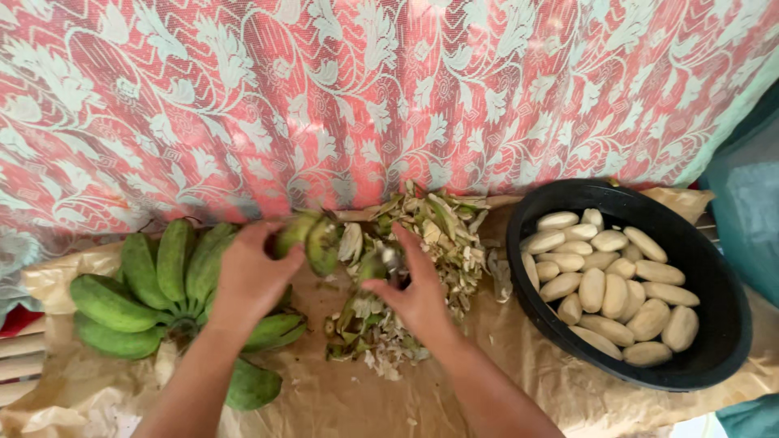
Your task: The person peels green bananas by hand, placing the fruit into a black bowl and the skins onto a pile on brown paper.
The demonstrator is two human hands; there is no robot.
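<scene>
From the head view, the left hand (pixel 251 276) is closed around a green banana (pixel 312 239), held just above the brown paper (pixel 519 381) covering the desk, between the bunch of green bananas (pixel 162 292) and the heap of peelings (pixel 406 268). The right hand (pixel 418 292) is curled shut, seemingly on a small knife (pixel 392 261), though blur hides the blade. The banana looks firm and stiff, likely sticky with sap once cut; gripping its middle seems safest. A black basin (pixel 714 357) of peeled bananas (pixel 608 280) sits at the right, well apart.
</scene>
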